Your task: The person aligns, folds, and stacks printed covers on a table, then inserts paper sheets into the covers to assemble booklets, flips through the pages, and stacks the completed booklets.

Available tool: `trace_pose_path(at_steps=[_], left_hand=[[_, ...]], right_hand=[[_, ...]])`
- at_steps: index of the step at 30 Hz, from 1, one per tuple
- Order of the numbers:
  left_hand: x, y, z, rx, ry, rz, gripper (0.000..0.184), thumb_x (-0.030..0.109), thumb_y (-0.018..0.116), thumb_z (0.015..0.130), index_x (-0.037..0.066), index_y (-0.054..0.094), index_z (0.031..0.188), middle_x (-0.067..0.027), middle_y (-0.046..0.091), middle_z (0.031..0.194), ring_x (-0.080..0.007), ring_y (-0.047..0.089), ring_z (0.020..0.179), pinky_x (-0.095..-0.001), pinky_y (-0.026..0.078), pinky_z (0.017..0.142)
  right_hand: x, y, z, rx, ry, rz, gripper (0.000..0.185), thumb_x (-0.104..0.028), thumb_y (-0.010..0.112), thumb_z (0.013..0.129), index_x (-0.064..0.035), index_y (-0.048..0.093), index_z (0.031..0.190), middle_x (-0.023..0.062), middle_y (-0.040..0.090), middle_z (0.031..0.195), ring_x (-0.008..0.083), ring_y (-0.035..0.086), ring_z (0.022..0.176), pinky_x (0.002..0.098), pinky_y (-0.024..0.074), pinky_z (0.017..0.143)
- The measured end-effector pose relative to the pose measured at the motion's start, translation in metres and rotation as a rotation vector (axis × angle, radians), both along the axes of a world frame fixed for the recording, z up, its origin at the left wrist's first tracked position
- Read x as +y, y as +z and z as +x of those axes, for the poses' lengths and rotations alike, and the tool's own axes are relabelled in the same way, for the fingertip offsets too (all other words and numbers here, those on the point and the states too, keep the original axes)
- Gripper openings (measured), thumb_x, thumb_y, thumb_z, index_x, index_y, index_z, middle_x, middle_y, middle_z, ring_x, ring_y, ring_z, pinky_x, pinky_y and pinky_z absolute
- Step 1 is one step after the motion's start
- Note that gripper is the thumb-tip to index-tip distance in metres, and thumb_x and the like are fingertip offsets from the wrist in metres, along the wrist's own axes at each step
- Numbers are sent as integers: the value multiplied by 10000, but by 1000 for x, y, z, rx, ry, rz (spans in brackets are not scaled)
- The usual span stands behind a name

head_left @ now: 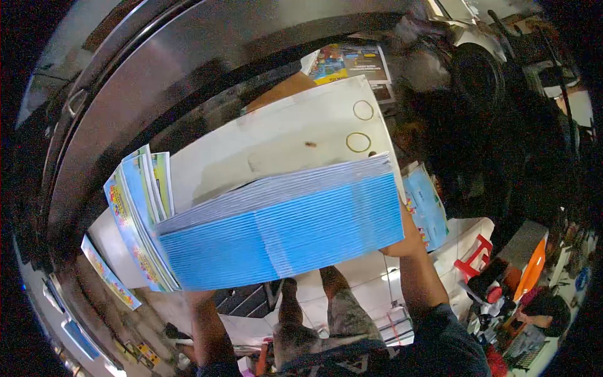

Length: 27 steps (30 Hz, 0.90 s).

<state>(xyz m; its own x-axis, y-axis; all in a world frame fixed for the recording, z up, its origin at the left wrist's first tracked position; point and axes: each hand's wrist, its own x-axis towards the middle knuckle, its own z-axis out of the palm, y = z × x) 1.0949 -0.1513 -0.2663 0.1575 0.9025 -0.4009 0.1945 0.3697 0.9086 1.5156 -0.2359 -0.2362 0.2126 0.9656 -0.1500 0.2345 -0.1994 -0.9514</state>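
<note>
A long row of blue-spined booklets [282, 232] lies packed together along the near edge of a white board [276, 138]. At its left end several loose booklets with colourful covers [135, 220] lean at an angle. My right hand [405, 235] is closed round the right end of the row. Under the left part of the row, my left hand [200, 296] reaches up to the near edge; its fingers are hidden beneath the booklets. Two rubber bands [358, 142] lie on the board's right part.
A dark metal machine frame [157, 69] curves behind the board. Printed sheets [355, 66] lie beyond it, and more booklets [427, 204] sit to the right. A red stool [475, 257] and an orange object [531, 267] stand at the lower right. My legs show below.
</note>
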Motion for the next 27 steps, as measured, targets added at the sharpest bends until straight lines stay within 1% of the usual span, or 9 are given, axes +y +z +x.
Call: trace_pose_path(at_steps=[4,5,7,13,16,18,19,23,27], left_hand=[[-4,0,0,12,5,-1,557,69,811,720,19,547,1208,-80,621,1101,-208,587,1019,-351,481,910],[-5,1,-2,17,6,-3,553,69,809,722,18,547,1207,-81,622,1100,-208,588,1019,-351,481,910],[-10,3,-4,25,10,-7,546,68,806,726,15,548,1204,-83,625,1097,-209,590,1019,-351,482,910],[-6,8,-6,37,13,8,524,68,796,737,8,551,1196,-88,632,1090,-211,596,1018,-350,482,909],[-1,13,0,48,7,27,513,68,791,743,4,553,1193,-90,636,1087,-211,599,1018,-350,482,908],[8,21,9,56,-5,45,505,67,787,747,1,554,1190,-92,638,1084,-212,601,1017,-349,482,908],[13,27,14,63,-10,53,502,67,786,749,0,554,1189,-93,640,1083,-212,602,1017,-349,482,908],[36,75,46,114,-57,66,487,67,779,756,-5,556,1184,-96,645,1078,-214,606,1017,-349,483,907],[54,119,85,136,-156,-77,476,68,763,772,-25,553,1188,-109,651,1082,-215,611,1018,-356,472,924]], right_hand=[[3,3,-5,60,-14,103,847,-211,778,698,69,363,1381,224,417,1425,290,422,1295,402,308,1094],[3,3,-1,34,73,42,1034,-230,803,672,42,170,1444,235,327,1476,308,364,1343,392,288,1112],[1,1,2,12,159,-16,1238,-249,827,647,15,-24,1506,245,238,1527,325,306,1391,383,268,1129],[0,0,6,252,104,-78,1233,-259,829,658,11,-26,1505,262,229,1525,368,321,1375,409,287,1118],[1,3,14,-43,230,-115,1147,-235,817,674,-10,65,1511,249,276,1505,380,356,1352,413,303,1108],[11,12,14,-109,112,14,1014,-223,802,690,-19,205,1483,247,341,1457,383,383,1332,404,312,1103],[14,12,11,8,29,29,907,-230,813,674,-9,339,1415,225,435,1383,342,447,1287,383,354,1073],[21,50,9,10,-27,-117,882,-270,851,643,19,420,1357,221,515,1321,311,519,1221,375,411,1019],[42,66,27,69,-31,-381,836,-409,859,637,61,531,1246,230,631,1160,304,628,1057,383,488,912]])
